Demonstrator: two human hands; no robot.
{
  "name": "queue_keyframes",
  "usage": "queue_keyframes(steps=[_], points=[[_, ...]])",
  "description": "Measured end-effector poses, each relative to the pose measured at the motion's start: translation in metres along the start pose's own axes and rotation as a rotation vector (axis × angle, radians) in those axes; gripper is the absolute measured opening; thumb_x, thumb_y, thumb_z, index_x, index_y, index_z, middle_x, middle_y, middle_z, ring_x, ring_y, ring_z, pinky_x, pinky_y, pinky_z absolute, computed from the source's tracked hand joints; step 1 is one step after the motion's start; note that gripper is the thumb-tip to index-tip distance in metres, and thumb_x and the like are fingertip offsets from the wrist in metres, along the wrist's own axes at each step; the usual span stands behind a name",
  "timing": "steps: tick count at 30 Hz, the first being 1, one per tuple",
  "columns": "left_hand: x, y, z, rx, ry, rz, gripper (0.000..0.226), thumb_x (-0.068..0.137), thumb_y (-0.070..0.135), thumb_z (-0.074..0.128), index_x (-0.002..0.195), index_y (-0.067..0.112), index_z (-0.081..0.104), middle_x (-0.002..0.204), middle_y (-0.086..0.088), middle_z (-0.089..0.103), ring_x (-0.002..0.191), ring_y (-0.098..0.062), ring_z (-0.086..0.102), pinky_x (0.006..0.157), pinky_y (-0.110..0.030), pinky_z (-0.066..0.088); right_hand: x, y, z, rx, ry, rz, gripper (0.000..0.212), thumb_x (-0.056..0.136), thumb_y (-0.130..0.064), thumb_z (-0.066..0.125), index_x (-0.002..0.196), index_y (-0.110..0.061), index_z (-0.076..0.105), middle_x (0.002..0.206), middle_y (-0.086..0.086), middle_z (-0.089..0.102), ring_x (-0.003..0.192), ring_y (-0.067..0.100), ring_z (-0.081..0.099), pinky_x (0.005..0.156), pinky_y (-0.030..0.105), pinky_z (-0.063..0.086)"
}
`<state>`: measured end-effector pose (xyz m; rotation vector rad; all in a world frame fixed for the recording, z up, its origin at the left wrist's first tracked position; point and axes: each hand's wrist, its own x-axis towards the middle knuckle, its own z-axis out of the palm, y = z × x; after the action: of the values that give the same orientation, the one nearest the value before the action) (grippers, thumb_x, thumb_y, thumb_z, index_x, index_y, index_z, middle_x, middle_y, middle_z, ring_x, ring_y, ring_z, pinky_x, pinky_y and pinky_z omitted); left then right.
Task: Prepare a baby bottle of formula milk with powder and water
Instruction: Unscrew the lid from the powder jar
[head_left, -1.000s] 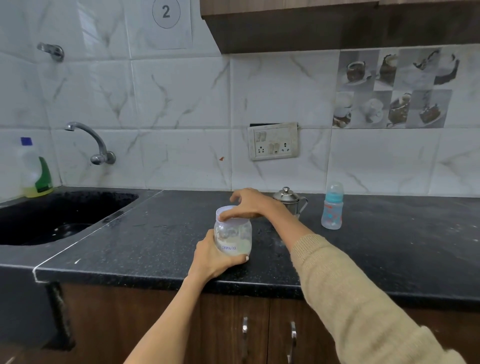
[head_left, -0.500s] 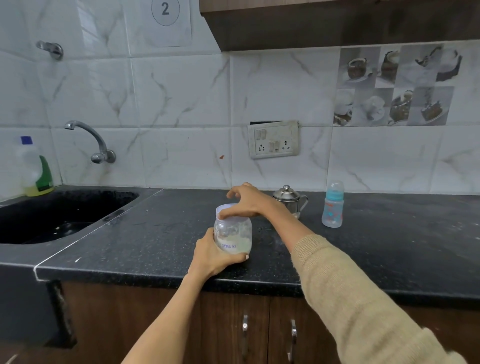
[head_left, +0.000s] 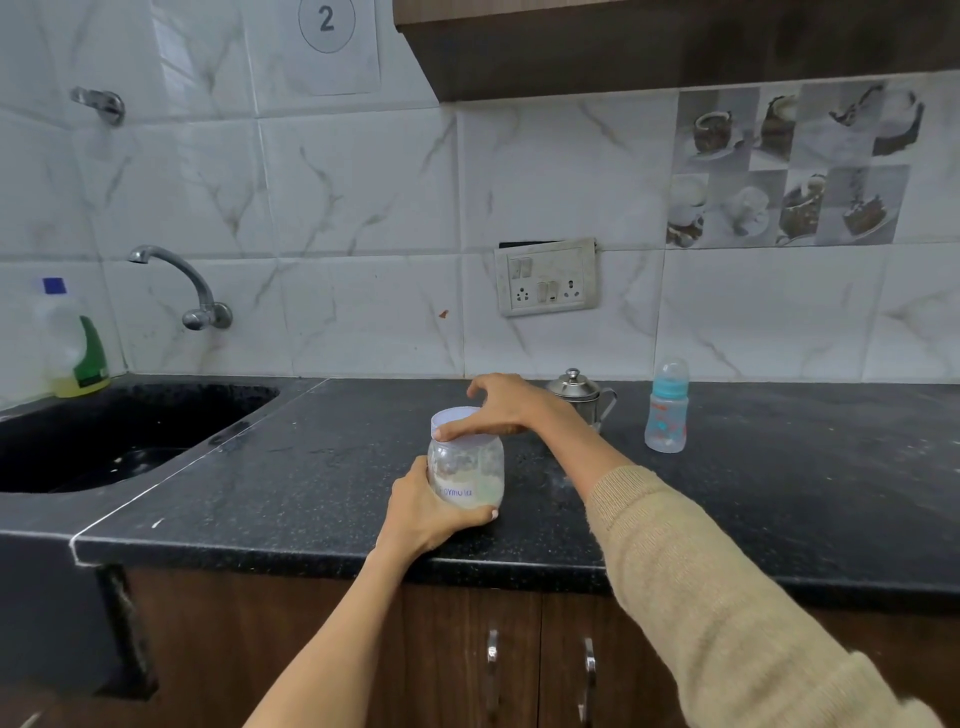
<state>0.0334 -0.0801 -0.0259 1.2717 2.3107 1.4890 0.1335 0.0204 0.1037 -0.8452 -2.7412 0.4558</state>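
Task barely begun: left hand (head_left: 426, 506) grips formula jar (head_left: 466, 470), right hand (head_left: 501, 408) grasps its lid (head_left: 453, 417); baby bottle (head_left: 667, 410) capped, apparently empty.

Little differs from 1 second ago. The right hand (head_left: 501, 408) on the white lid (head_left: 457, 423) of the formula jar (head_left: 466, 470) has turned slightly: its far fingers now lift and spread above the lid's far edge, where before they curled down closer to it, while the thumb side presses along the near rim. The left hand (head_left: 428, 512) has crept a little further round the jar's base, its fingertip now showing at the jar's lower right.
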Motion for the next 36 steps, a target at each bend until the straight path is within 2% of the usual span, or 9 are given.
queue_keyframes(steps=[3,5,8,12,16,26,30,34,36], points=[[0.000,0.001,0.001,0.000,-0.003,0.005,0.084,0.044,0.052,0.087,0.113,0.023,0.047,0.106,0.007,0.061,0.097,-0.012,0.059,0.081,-0.026,0.050,0.000,0.000,0.001,0.042,-0.010,-0.001,0.075,0.065,-0.054,0.072,0.120,-0.006,0.058,0.122,0.012,0.060,0.111,0.029,0.059,0.093,0.044,0.050],[-0.001,0.002,0.001,0.000,0.001,0.004,0.080,0.046,0.049,0.087,0.111,0.023,0.048,0.104,0.008,0.060,0.095,-0.012,0.059,0.078,-0.025,0.048,0.000,-0.003,-0.001,0.072,-0.043,-0.033,0.063,0.061,-0.045,0.069,0.103,0.002,0.060,0.099,0.019,0.062,0.091,0.038,0.060,0.075,0.041,0.051],[-0.001,0.003,0.001,0.000,0.011,-0.002,0.079,0.045,0.049,0.086,0.110,0.023,0.050,0.102,0.009,0.061,0.093,-0.010,0.059,0.074,-0.023,0.047,0.001,-0.005,-0.002,0.087,-0.100,-0.034,0.039,0.061,-0.042,0.066,0.071,-0.009,0.048,0.072,0.001,0.039,0.066,0.021,0.037,0.057,0.031,0.028],[0.000,0.001,0.001,0.003,0.002,-0.005,0.085,0.041,0.054,0.084,0.113,0.023,0.049,0.104,0.008,0.061,0.095,-0.011,0.060,0.079,-0.027,0.051,0.003,-0.004,0.001,0.020,-0.048,0.025,0.060,0.061,-0.069,0.068,0.080,-0.014,0.051,0.078,-0.003,0.046,0.070,0.014,0.048,0.059,0.028,0.039],[0.000,-0.001,0.001,-0.005,0.005,-0.003,0.086,0.040,0.055,0.085,0.112,0.023,0.050,0.104,0.009,0.062,0.096,-0.011,0.060,0.082,-0.029,0.052,0.005,-0.001,0.003,0.041,-0.047,0.046,0.068,0.056,-0.073,0.071,0.058,-0.023,0.026,0.058,-0.006,0.029,0.049,0.010,0.028,0.047,0.025,0.023],[0.000,0.000,0.002,-0.014,0.012,-0.003,0.085,0.040,0.052,0.085,0.111,0.023,0.050,0.103,0.009,0.063,0.094,-0.009,0.061,0.081,-0.030,0.053,0.008,-0.002,0.003,0.104,-0.111,-0.008,0.034,0.066,-0.040,0.068,0.063,-0.013,0.049,0.067,0.001,0.044,0.065,0.017,0.039,0.056,0.028,0.028],[0.001,-0.001,0.002,-0.013,0.008,-0.003,0.088,0.039,0.055,0.084,0.113,0.023,0.050,0.105,0.008,0.063,0.095,-0.010,0.061,0.083,-0.031,0.054,0.014,-0.003,0.001,0.129,-0.160,-0.057,0.057,0.053,-0.037,0.065,0.094,0.002,0.062,0.084,0.018,0.047,0.078,0.017,0.042,0.065,0.032,0.032],[0.000,0.000,0.002,-0.005,0.007,0.001,0.086,0.041,0.055,0.084,0.113,0.023,0.049,0.106,0.008,0.062,0.097,-0.012,0.060,0.083,-0.029,0.052,0.017,-0.005,-0.003,0.076,-0.202,-0.067,0.031,0.055,-0.034,0.063,0.070,-0.012,0.047,0.075,-0.001,0.044,0.070,0.019,0.041,0.062,0.031,0.031],[0.000,0.001,0.001,-0.006,0.002,0.003,0.086,0.041,0.055,0.084,0.114,0.024,0.049,0.107,0.008,0.061,0.097,-0.012,0.059,0.082,-0.028,0.052,0.016,-0.007,-0.003,0.061,-0.211,-0.041,0.042,0.051,-0.048,0.063,0.078,-0.018,0.051,0.084,-0.003,0.049,0.078,0.020,0.048,0.065,0.031,0.035]])
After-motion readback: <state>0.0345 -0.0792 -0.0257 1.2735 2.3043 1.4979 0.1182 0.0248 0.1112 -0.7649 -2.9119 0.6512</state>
